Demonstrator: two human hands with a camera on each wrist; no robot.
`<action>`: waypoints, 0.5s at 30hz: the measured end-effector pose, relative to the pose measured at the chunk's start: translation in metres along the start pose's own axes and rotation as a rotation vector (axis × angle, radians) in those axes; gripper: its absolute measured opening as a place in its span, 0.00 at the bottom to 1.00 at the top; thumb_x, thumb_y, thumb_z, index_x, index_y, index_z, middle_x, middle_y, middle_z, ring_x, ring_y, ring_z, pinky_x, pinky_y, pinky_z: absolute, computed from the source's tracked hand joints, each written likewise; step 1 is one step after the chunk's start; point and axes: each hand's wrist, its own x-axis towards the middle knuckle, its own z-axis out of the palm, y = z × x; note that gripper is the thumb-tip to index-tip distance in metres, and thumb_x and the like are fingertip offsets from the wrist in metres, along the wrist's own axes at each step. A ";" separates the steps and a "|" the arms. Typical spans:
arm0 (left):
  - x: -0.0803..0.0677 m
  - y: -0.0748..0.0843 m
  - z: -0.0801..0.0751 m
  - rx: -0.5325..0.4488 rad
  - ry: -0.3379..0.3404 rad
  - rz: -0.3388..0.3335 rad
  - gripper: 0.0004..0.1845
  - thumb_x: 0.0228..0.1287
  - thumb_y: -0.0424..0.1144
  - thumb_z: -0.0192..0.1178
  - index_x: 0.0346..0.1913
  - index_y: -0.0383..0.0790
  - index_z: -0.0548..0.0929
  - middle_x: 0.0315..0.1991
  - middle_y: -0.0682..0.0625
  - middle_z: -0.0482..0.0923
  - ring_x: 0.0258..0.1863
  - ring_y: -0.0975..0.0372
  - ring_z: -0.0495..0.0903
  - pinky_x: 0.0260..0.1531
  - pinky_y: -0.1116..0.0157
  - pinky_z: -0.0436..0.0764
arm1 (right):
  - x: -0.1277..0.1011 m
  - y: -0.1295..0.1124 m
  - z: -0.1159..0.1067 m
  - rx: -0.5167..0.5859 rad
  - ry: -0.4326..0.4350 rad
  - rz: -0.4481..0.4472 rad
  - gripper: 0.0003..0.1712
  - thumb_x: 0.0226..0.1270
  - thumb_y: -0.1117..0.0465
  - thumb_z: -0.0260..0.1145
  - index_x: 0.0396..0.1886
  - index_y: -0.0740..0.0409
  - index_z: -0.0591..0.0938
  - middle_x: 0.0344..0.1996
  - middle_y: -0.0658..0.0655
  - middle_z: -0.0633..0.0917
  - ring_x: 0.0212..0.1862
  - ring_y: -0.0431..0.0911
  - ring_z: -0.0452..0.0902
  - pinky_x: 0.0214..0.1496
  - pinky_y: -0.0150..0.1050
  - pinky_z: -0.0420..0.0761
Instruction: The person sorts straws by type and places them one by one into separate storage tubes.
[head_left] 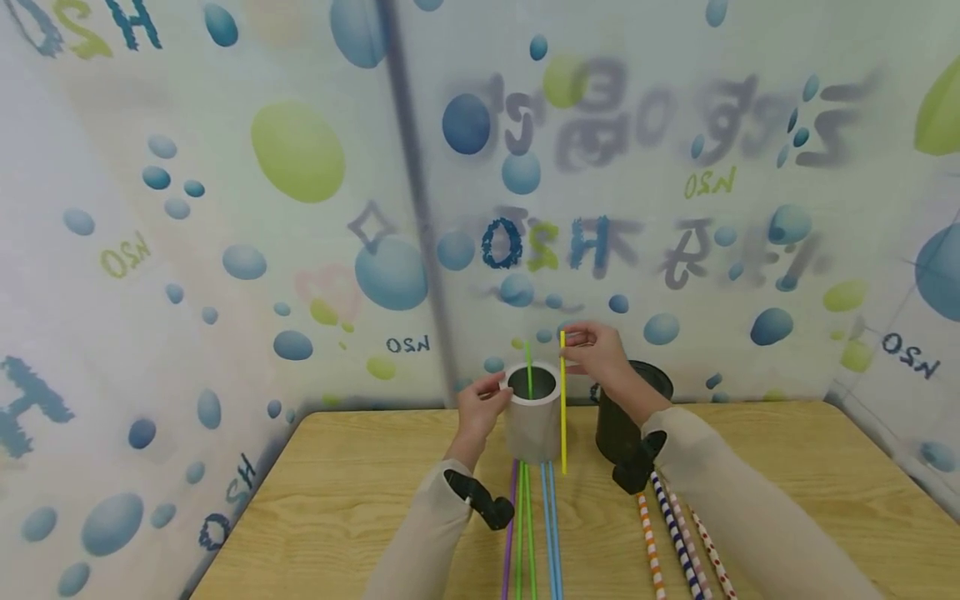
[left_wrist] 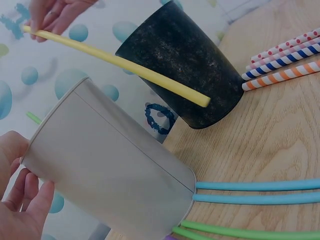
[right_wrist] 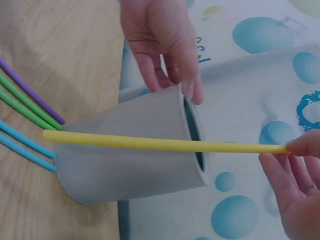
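- The right hand is pinching the yellow straw near its top and holding it upright, just beside the grey cup, apparently to line it up with the opening.
- The left hand is gripping the cup's rim, probably to keep it steady on the bench.
- One green straw is already standing inside the cup.
- A black cup is standing just to the right.

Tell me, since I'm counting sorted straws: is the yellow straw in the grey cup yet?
Not yet. The yellow straw hangs upright outside the grey cup, pinched at its top by the right hand; its lower end is beside the cup wall.
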 end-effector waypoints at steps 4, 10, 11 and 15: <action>-0.001 0.000 0.000 -0.001 -0.004 0.002 0.18 0.53 0.31 0.63 0.49 0.33 0.81 0.45 0.39 0.77 0.42 0.55 0.74 0.38 0.65 0.78 | 0.006 -0.013 0.000 -0.020 0.017 -0.034 0.22 0.59 0.71 0.62 0.54 0.69 0.72 0.37 0.60 0.76 0.34 0.43 0.77 0.35 0.41 0.81; 0.000 0.000 -0.001 -0.009 -0.009 0.001 0.18 0.54 0.32 0.63 0.50 0.33 0.81 0.46 0.40 0.77 0.43 0.55 0.73 0.39 0.65 0.78 | 0.013 -0.036 0.002 -0.045 0.035 -0.089 0.21 0.59 0.71 0.61 0.53 0.68 0.73 0.38 0.61 0.76 0.36 0.47 0.77 0.39 0.45 0.81; 0.001 0.000 -0.001 -0.009 -0.009 -0.001 0.18 0.54 0.32 0.63 0.50 0.33 0.81 0.45 0.41 0.77 0.43 0.55 0.73 0.39 0.65 0.78 | 0.014 -0.040 0.003 -0.041 0.039 -0.094 0.20 0.59 0.71 0.61 0.53 0.67 0.73 0.38 0.61 0.76 0.37 0.47 0.77 0.40 0.46 0.80; 0.000 0.001 -0.001 -0.003 -0.006 -0.004 0.18 0.54 0.31 0.63 0.49 0.33 0.81 0.44 0.42 0.78 0.43 0.55 0.74 0.39 0.65 0.78 | 0.018 -0.051 0.004 -0.030 0.038 -0.109 0.20 0.59 0.71 0.61 0.53 0.66 0.73 0.38 0.61 0.76 0.38 0.50 0.77 0.40 0.46 0.80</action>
